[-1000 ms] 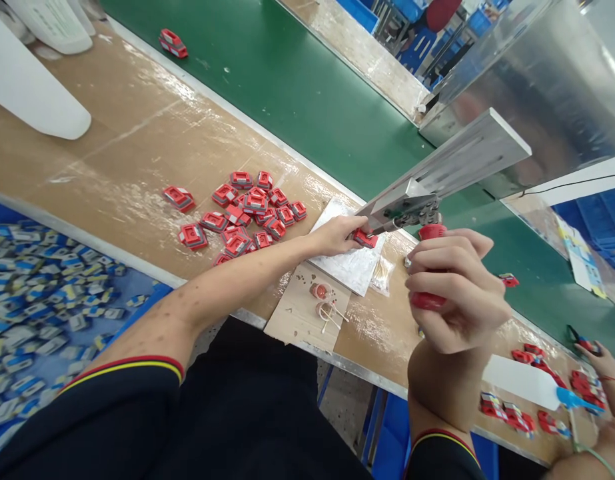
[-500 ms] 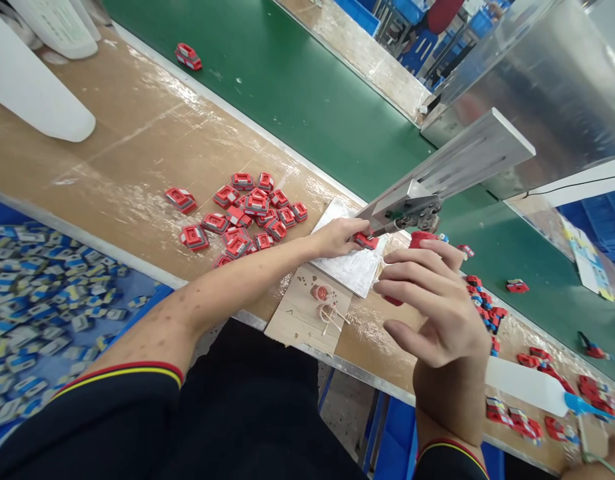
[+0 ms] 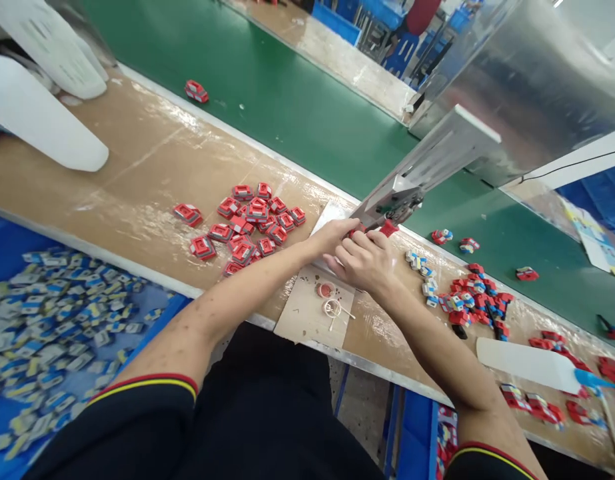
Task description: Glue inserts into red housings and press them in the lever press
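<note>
My left hand [image 3: 337,237] is closed round a red plastic toy car part [image 3: 356,229] at the metal press stand. My right hand [image 3: 364,261] meets it from the right, its fingers curled onto the same part, most of which is hidden. Just beyond the fingers are the stand's metal toggle clamp [image 3: 403,205] and a red grip [image 3: 388,228]. Under the hands lies a pale metal base plate [image 3: 332,215], largely covered. To the left, a pile of red toy car parts [image 3: 257,212] rests on the brown bench.
Small cups [image 3: 326,289] and cotton swabs lie on cardboard [image 3: 307,320] near the front edge. A green conveyor [image 3: 287,113] runs behind. Assembled red-and-blue toys [image 3: 474,300] and a white bottle [image 3: 527,363] are at right. A blue bin [image 3: 172,310] holds many small pieces at left.
My right hand has come down and left from beside the clamp, going from open fingers to curled ones at the red part. My left hand stays at the stand; the view has shifted slightly.
</note>
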The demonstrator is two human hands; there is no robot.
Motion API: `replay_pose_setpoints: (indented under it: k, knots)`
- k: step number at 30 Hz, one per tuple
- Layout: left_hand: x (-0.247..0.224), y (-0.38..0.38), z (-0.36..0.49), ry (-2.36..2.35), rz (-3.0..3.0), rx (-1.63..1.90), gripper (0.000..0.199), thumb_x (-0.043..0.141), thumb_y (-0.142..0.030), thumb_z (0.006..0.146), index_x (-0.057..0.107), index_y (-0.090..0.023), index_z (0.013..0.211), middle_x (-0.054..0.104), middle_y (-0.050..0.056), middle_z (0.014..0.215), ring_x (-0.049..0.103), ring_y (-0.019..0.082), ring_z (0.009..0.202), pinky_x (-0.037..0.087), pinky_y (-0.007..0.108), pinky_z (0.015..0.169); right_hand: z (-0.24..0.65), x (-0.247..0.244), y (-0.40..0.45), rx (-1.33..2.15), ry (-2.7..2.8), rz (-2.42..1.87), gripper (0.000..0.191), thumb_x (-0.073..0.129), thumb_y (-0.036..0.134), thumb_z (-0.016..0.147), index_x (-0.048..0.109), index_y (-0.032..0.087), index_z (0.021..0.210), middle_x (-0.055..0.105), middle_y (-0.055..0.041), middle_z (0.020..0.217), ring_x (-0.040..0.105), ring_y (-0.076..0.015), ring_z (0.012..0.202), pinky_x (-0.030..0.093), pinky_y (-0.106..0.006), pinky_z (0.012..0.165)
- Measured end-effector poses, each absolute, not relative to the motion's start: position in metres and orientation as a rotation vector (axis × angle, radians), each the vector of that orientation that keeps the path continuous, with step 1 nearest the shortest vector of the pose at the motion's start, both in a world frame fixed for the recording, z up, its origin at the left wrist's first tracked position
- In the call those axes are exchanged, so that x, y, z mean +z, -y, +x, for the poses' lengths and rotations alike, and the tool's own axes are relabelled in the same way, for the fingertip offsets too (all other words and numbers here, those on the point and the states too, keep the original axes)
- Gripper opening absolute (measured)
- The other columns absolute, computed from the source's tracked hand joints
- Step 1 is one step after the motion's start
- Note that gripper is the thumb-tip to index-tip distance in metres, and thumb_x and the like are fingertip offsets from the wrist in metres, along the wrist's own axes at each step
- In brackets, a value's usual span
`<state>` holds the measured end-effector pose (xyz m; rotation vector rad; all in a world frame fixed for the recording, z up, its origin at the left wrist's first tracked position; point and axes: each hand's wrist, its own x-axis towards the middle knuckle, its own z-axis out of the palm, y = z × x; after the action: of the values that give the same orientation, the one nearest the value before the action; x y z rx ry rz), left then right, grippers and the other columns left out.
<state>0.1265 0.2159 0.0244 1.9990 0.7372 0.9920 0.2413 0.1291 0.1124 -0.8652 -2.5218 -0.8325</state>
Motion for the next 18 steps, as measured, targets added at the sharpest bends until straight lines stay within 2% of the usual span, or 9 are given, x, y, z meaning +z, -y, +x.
replay_pose_setpoints:
  k: [5, 8, 10, 12, 15, 18]
  knots:
    - [0.029, -0.218, 0.126, -0.622, 2.043, 0.920, 0.023, 0.071, -0.005, 0.087, 0.067, -0.018, 0.106, 0.081, 0.006, 0.111, 0.076, 0.022, 0.104, 0.060, 0.035, 0.094, 0.264, 0.160, -0.072, -0.428, 2.237, -0.779, 0.033, 0.063, 0.027, 0.106, 0.060, 0.023, 0.073, 0.067, -0.0007, 0.072, 0.063, -0.0182, 0.074, 0.046, -0.037, 0.072]
    - [0.034, -0.215, 0.117, -0.611, 2.052, 0.917, 0.036, 0.075, -0.003, 0.082, 0.068, -0.018, 0.115, 0.079, 0.011, 0.121, 0.076, 0.027, 0.117, 0.061, 0.043, 0.103, 0.282, 0.157, -0.028, -0.400, 1.799, -0.774, 0.036, 0.061, 0.029, 0.106, 0.059, 0.023, 0.070, 0.057, 0.0019, 0.062, 0.055, -0.0165, 0.057, 0.043, -0.036, 0.061]
    - [0.040, -0.205, 0.098, -0.602, 2.051, 0.943, 0.046, 0.078, -0.004, 0.082, 0.067, -0.019, 0.125, 0.076, 0.014, 0.131, 0.074, 0.028, 0.123, 0.060, 0.046, 0.108, 0.291, 0.136, -0.002, -0.363, 1.581, -0.845, 0.041, 0.060, 0.030, 0.106, 0.055, 0.022, 0.066, 0.051, 0.0028, 0.057, 0.048, -0.0151, 0.052, 0.038, -0.035, 0.056]
    - [0.048, -0.188, 0.064, -0.595, 2.018, 1.023, 0.049, 0.078, -0.010, 0.086, 0.065, -0.021, 0.132, 0.073, 0.014, 0.138, 0.076, 0.027, 0.120, 0.062, 0.046, 0.106, 0.295, 0.105, 0.026, -0.266, 1.493, -1.032, 0.042, 0.060, 0.029, 0.106, 0.055, 0.022, 0.065, 0.051, 0.0024, 0.057, 0.050, -0.0155, 0.053, 0.038, -0.033, 0.055]
    - [0.064, -0.163, -0.002, -0.667, 1.941, 1.194, 0.034, 0.071, -0.020, 0.096, 0.069, -0.023, 0.129, 0.076, 0.010, 0.126, 0.079, 0.022, 0.105, 0.066, 0.038, 0.095, 0.295, 0.052, 0.067, -0.097, 1.452, -1.399, 0.043, 0.057, 0.028, 0.108, 0.057, 0.022, 0.066, 0.055, 0.0020, 0.059, 0.054, -0.0154, 0.053, 0.042, -0.031, 0.053]
    - [0.082, -0.169, -0.057, -0.937, 1.955, 1.258, 0.018, 0.069, -0.026, 0.097, 0.075, -0.020, 0.113, 0.080, 0.007, 0.107, 0.079, 0.021, 0.097, 0.066, 0.036, 0.090, 0.290, 0.005, 0.099, -0.022, 1.359, -1.656, 0.043, 0.058, 0.037, 0.109, 0.064, 0.023, 0.069, 0.059, 0.0017, 0.060, 0.055, -0.0151, 0.050, 0.041, -0.031, 0.050]
